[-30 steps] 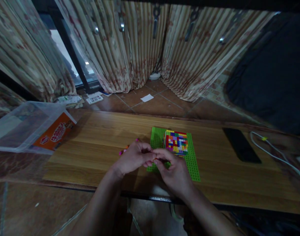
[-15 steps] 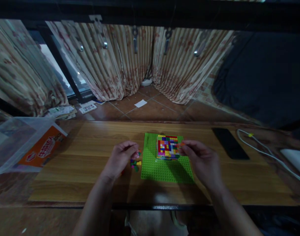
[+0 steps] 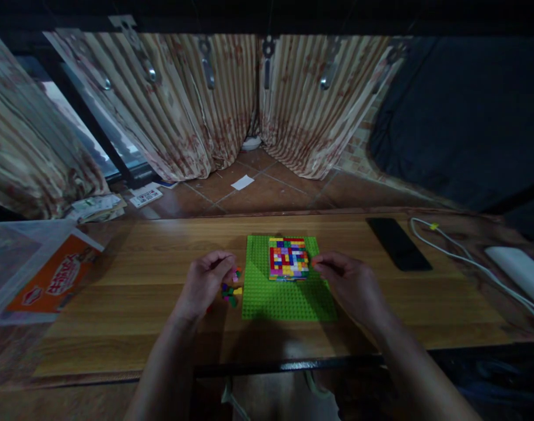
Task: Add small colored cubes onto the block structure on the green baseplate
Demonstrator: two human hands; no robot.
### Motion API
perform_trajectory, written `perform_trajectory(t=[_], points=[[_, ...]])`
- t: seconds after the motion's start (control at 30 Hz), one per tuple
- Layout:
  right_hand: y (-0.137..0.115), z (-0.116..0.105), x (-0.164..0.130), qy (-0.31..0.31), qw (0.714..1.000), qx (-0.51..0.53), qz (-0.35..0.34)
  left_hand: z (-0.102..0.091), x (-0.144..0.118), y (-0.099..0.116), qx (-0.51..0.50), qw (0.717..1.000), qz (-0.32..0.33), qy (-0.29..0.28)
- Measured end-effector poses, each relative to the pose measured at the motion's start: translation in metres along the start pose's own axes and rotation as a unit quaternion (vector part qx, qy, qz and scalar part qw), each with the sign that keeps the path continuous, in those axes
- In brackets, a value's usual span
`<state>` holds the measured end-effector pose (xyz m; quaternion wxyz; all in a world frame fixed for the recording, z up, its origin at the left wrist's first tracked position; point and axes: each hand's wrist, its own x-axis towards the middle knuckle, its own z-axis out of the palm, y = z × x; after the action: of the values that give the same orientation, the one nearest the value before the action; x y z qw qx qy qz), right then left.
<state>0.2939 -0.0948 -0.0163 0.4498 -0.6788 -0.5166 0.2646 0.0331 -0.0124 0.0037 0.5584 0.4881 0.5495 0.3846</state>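
Observation:
A block built of many coloured toy bricks [image 3: 288, 258] stands on a green baseplate [image 3: 267, 301]. My right hand [image 3: 348, 283] is just to the right of the block, thumb and forefinger pinched on a small orange brick [image 3: 314, 264]. A narrow gap shows between that hand and the block. Left of the baseplate, my left hand [image 3: 203, 283] is closed in a pinch; whatever is between its fingertips is hidden. Several loose bricks [image 3: 230, 293], green, yellow and purple among them, lie on the table beside it. Pink and orange ones [image 3: 236, 273] lie by its fingertips.
The wooden table [image 3: 131, 292] bears a black phone [image 3: 398, 244] on the right. Beyond it are a white cable [image 3: 457, 251] and a white power adapter [image 3: 519, 275]. At the left edge stands a clear plastic box [image 3: 4, 245] with an orange package [image 3: 56, 278].
My right hand has drawn slightly right, away from the block, still pinching the orange brick. The left hand stays by the loose bricks. The whole view has shifted a little.

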Motion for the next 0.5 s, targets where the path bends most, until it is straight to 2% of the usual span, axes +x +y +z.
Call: perform_trajectory(t=[0.33, 0.5], points=[[0.0, 0.009, 0.002, 0.03, 0.995, -0.034, -0.089, 0.0, -0.002, 0.004, -0.004, 1.0, -0.001, 0.011], [0.0, 0.013, 0.003, 0.036, 0.995, -0.033, -0.086, 0.0, -0.001, 0.004, -0.007, 1.0, 0.0, 0.009]])
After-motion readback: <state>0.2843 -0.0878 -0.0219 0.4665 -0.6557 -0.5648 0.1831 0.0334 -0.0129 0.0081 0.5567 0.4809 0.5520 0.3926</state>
